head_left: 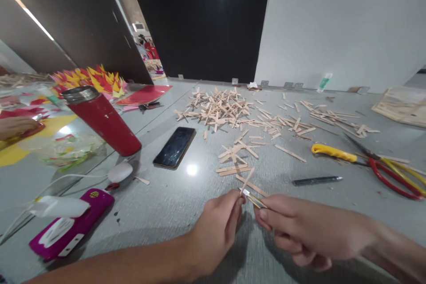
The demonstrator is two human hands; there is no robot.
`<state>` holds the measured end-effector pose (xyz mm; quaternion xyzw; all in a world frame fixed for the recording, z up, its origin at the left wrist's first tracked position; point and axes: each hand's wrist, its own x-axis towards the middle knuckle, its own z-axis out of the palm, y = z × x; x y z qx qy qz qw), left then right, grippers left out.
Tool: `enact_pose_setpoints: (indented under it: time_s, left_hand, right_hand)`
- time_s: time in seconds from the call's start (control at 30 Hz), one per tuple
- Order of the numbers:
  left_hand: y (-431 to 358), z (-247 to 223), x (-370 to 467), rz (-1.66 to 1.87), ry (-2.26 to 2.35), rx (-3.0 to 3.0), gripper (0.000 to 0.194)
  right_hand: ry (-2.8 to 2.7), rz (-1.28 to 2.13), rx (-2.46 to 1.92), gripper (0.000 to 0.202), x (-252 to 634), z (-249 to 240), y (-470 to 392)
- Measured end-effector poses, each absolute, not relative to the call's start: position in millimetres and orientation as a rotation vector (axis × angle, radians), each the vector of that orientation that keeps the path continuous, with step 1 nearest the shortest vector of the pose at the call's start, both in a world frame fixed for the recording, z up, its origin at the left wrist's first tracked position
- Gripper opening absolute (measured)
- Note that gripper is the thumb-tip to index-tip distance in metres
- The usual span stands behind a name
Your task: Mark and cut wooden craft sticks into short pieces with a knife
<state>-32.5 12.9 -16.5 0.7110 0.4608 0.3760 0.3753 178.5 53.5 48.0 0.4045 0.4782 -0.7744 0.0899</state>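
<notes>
My left hand [218,226] pinches the lower end of a thin wooden stick [248,179] that points up and away over the grey table [186,199]. My right hand [299,226] grips a small cutter [255,199], whose metal tip meets the stick right at my left fingertips. Just beyond my hands lie a few flat wooden sticks [233,169]. Farther back a large heap of stick pieces [219,108] is spread over the table.
A black phone [175,147], a red flask [104,120], a magenta device [71,230] and white cables sit at left. A yellow-handled knife [333,151], a dark pen [316,180] and red-yellow scissors [396,173] lie at right. Another person's hand [15,126] rests on coloured paper far left.
</notes>
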Motion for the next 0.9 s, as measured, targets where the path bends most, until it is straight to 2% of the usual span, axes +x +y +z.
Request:
enact_pose_setpoints:
  time_s: [0.1,0.2,0.33,0.43,0.6,0.83,0.9]
  left_hand:
    - [14,-18,-32,0.954,1.189,1.809,0.029]
    - [19,-17,-32,0.968,1.232,1.773,0.031]
    - [25,-13,-30,0.991,1.308,1.692,0.041]
    - [26,-12,-29,0.970,1.314,1.662,0.046]
    - [26,-14,-31,0.933,1.311,1.667,0.039]
    - [26,-14,-31,0.951,1.312,1.685,0.034]
    - [26,-15,-31,0.955,1.296,1.692,0.035]
  right_hand:
    - [1.437,-2.222,1.264,0.032,179,53,63]
    - [1.515,-2.295,1.358,0.030,171,44,57]
    - [1.605,-2.361,1.529,0.019,166,42,53]
    - [1.754,-2.211,1.651,0.011,174,54,59]
    - [1.923,-1.974,1.774,0.018,182,65,63]
    - [1.943,-1.923,1.746,0.020,179,62,58]
    - [2.032,-2.012,1.635,0.021,181,60,56]
